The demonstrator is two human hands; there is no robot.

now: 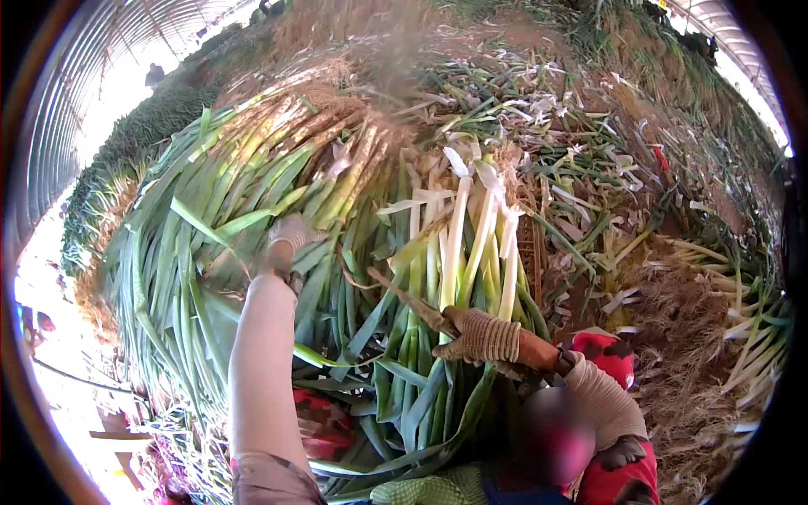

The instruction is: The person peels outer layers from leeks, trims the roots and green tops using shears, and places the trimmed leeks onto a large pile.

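My left hand [290,237], in a pale knit glove, reaches onto a big heap of green onions [177,227] with long green leaves. Its fingers are blurred and partly hidden among the leaves. My right hand [481,337], in a soiled ribbed glove, is closed around the lower end of a long, narrow brown strip [411,300] that slants up to the left; I cannot tell what it is. Directly behind the right hand stands a bundle of cleaned green onions [459,240], white stalks up and leaves trailing down toward my lap.
Peeled leaves and scraps [555,143] litter the ground behind and to the right. A mass of dry roots [686,337] lies at the right, beside more white stalks [757,337]. Further heaps of green onions [160,126] line the back left under a ribbed, curved wall [76,109].
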